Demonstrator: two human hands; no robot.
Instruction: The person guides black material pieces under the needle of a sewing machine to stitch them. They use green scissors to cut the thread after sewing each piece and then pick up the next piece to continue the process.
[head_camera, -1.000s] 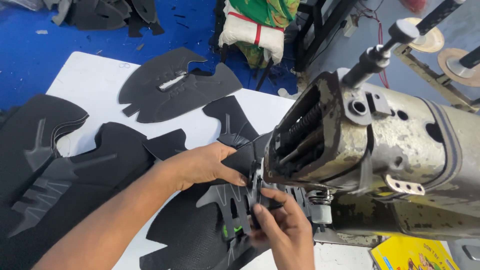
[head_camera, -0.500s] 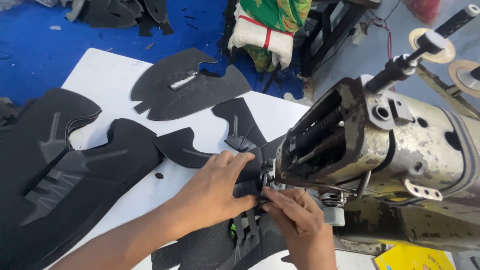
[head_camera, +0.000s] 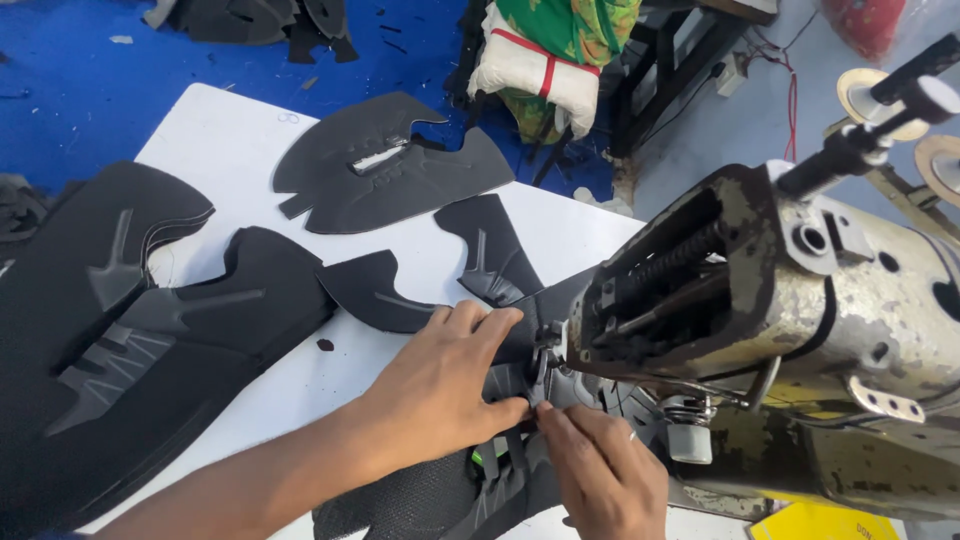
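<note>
We're looking straight down at our two hands working a black shoe piece (head_camera: 510, 375) right at the nose of an old sewing machine (head_camera: 800, 330). Our left hand (head_camera: 440, 390) lies flat on top of the piece, fingers (head_camera: 490, 325) stretched out and pressing down, their tips just beside the machine's front end. The thumb curls under toward the piece's edge, so this hand is pinning rather than clenching. Our right hand (head_camera: 605, 475) comes in from below, fingertips pinched together on the piece's near edge, touching the left thumb. The piece runs out from under both hands: part of it shows between the left fingers and the machine, and the rest, with a mesh texture, trails down below the left wrist toward us. Whether the needle is down in it, we cannot tell; that spot is hidden in the dark metal.

Beyond the left fingertips, on the white surface (head_camera: 230, 140), sit a small cut piece (head_camera: 490, 250) and a large flat upper (head_camera: 385, 165). Well off to the left of the left hand lies a stack of black pieces (head_camera: 120, 330).
</note>
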